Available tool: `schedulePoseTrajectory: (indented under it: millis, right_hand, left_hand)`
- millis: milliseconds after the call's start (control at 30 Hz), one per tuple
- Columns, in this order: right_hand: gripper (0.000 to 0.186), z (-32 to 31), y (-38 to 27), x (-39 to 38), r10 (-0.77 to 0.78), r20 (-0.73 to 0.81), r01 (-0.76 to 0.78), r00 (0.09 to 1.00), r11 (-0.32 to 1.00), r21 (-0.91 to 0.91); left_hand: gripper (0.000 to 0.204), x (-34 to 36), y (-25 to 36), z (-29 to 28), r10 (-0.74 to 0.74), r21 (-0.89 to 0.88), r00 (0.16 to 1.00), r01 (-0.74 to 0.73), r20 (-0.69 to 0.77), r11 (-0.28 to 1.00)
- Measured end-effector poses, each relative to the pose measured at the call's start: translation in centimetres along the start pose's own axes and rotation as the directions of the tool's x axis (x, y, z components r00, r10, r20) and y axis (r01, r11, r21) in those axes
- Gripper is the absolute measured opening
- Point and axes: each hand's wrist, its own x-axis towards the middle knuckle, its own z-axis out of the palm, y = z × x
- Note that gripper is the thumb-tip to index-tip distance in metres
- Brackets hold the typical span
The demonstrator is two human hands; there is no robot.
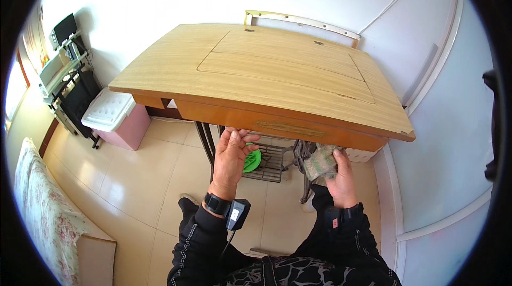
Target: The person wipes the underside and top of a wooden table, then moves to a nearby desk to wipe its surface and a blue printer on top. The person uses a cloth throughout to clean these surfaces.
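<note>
A wooden sewing-machine table [277, 72] with a hinged top panel stands before me on dark iron legs. My left hand [237, 155] is just below its front rail [213, 112], fingers loosely bent and slightly apart, nothing visible in them; whether they touch the wood is unclear. My right hand [338, 179] grips a grey-green rag [320, 160] under the rail's right part. A rough worn patch [280, 127] marks the rail. A green round plastic object [250, 160] lies behind my left hand on the iron treadle [272, 166].
A pink lidded bin [120, 128] and a small stand with electronic devices [66, 67] stand at the left. A flower-covered piece of furniture [48, 211] is at the lower left. A frosted panel [442, 158] borders the right. Tiled floor [133, 179] lies below.
</note>
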Motion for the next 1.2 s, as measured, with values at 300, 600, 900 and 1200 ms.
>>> schedulePoseTrajectory:
  millis: [300, 600, 900, 1200]
  right_hand:
    - [0.031, -1.6, 0.9, 1.6, -0.035, 0.034, 0.034, 0.999, 0.999, 0.024]
    - [0.025, -3.8, 2.8, 2.6, -0.077, 0.066, 0.077, 0.995, 0.997, 0.005]
    - [0.024, -3.5, 3.2, 2.9, -0.188, 0.088, 0.196, 0.978, 0.977, -0.087]
    - [0.02, -3.8, 3.3, 3.1, -0.214, 0.124, 0.234, 0.969, 0.955, -0.18]
  left_hand:
    - [0.029, 1.4, -2.0, -0.5, 0.042, -0.104, 0.999, -0.04, 0.015, 0.994]
    - [0.028, 1.4, -2.8, -1.2, 0.036, -0.161, 0.999, -0.03, 0.032, 0.987]
    - [0.026, 1.5, -3.0, -1.4, 0.02, -0.227, 1.0, -0.017, 0.011, 0.974]
    - [0.031, 1.8, -3.3, -2.2, 0.042, -0.189, 0.997, -0.029, 0.065, 0.981]
